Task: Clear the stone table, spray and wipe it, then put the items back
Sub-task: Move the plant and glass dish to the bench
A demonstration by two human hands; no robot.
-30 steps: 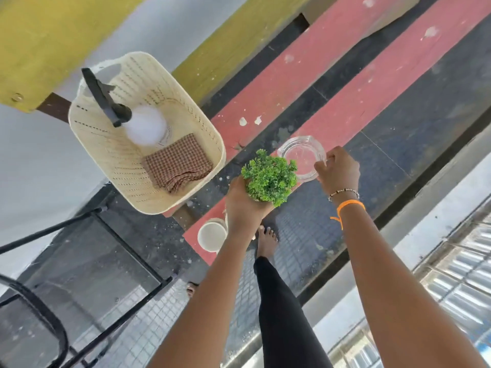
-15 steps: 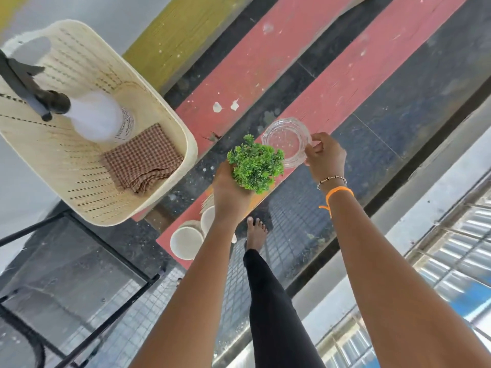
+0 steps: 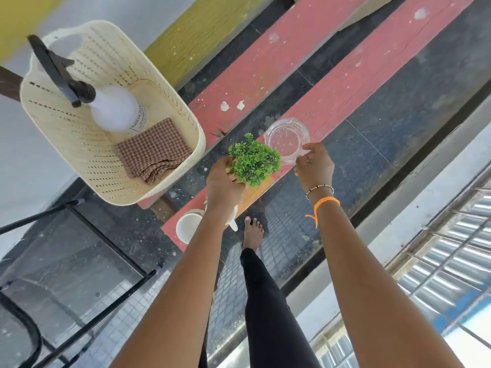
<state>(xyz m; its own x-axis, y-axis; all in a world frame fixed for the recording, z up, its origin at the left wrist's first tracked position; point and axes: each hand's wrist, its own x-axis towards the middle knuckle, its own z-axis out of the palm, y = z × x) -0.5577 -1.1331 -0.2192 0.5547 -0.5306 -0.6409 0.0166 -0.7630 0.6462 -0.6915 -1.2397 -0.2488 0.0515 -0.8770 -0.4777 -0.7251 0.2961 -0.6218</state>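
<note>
On the red bench (image 3: 345, 83), at 12 o'clock: glass dish (image 3: 287, 139), right hand (image 3: 314, 166) loosely opened beside it. At 9 o'clock of the dish: small plant (image 3: 254, 160), gripped by left hand (image 3: 223, 185); best set down upright, clear of the glass.

Clear faceted glass dish (image 3: 287, 140); perforated plastic basket (image 3: 170, 107) (matt cream); checked cloth (image 3: 154, 150); chipped painted bench (image 3: 345, 83).

We see both bare arms stretched forward and down from the bottom edge, roughly parallel. Our left hand (image 3: 223, 181) is curled closed around what it carries, knuckles up, while our right hand (image 3: 314, 166) has its fingers (image 3: 309, 148) loosely bent and parted, thumb and forefinger pinching at a rim. The right wrist wears 2 bands, 1 beaded and 1 orange, and 1 bare foot (image 3: 252, 232) stands below
</note>
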